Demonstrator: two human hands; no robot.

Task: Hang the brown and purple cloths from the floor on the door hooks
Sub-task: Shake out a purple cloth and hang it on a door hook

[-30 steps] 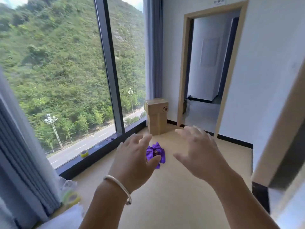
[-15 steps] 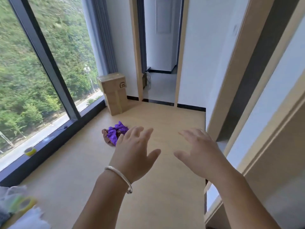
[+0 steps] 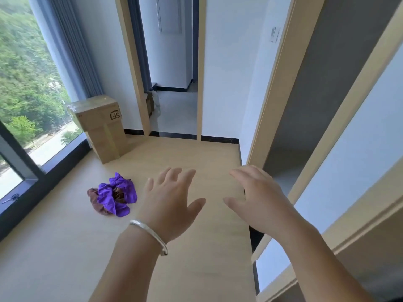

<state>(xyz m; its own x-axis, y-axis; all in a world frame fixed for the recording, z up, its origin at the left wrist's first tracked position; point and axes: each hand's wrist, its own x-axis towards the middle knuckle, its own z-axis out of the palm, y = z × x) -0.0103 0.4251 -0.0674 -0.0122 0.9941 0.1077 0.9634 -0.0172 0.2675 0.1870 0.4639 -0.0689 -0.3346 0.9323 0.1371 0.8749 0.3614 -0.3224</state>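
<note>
A purple cloth lies crumpled on the wooden floor, tangled with a brown cloth that shows beneath and at its left side. My left hand, with a silver bangle on the wrist, is held out over the floor to the right of the pile, fingers spread and holding nothing. My right hand hovers further right with fingers spread, also holding nothing. Neither hand touches the cloths. No door hooks are visible.
A cardboard box stands by the window wall behind the cloths. An open doorway leads out at the back. A door with pale wooden framing runs along the right side, close to my right hand.
The view has swung right and downward, so the cloths now sit to the left of my left hand. Both hands stay spread in front of me, holding nothing.
</note>
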